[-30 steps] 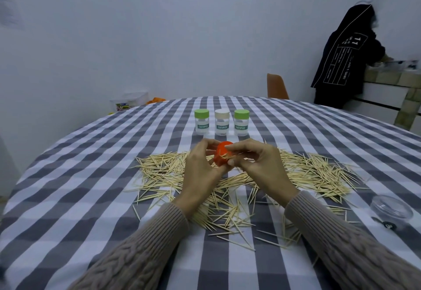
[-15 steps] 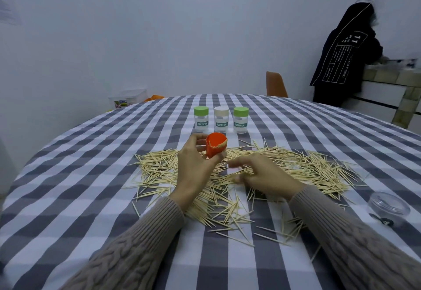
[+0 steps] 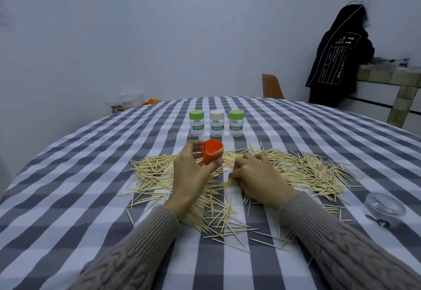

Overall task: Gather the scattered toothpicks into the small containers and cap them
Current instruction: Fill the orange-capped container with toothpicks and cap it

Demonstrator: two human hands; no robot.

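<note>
My left hand (image 3: 191, 171) holds the small orange plastic container (image 3: 212, 154) upright, mouth tilted toward my right hand (image 3: 255, 179), whose grip curls into the scattered wooden toothpicks (image 3: 303, 171) lying crosswise on the checked bench (image 3: 68, 198) just beside it.

The person is wearing a taupe, grey-brown knitted sweater. Its left sleeve (image 3: 136, 255) is showing thick braided cable patterns running lengthwise, ending in a narrow ribbed cuff at the wrist. The right sleeve (image 3: 346, 251) is showing the same cable knit and ribbed cuff. Both hands are staying bare, wearing no rings or watch.
</note>
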